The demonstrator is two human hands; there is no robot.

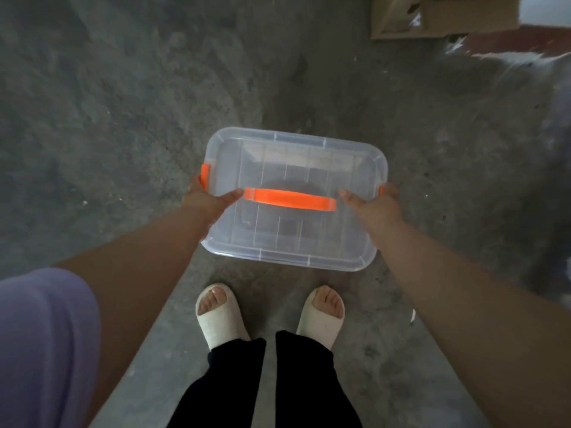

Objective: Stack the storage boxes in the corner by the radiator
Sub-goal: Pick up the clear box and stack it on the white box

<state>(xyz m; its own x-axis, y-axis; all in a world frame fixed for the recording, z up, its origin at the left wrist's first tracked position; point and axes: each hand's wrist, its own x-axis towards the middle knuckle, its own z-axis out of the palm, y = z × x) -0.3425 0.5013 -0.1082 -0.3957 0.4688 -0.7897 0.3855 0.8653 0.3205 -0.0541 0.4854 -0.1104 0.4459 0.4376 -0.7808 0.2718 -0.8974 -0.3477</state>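
A clear plastic storage box [293, 168] with an orange lid handle [290, 199] and orange side clips is held in front of me, above the concrete floor. My left hand [207, 197] grips its left end by the orange clip, with the thumb lying on the lid. My right hand [375, 203] grips the right end the same way, thumb on top. The box looks empty. The fingers under the box's rim are hidden. No radiator is in view.
My feet in white slippers [221, 316] stand just below the box on grey concrete floor [123, 118]. A cardboard box [445, 17] lies at the top right, next to a reddish patch and white debris [525, 47].
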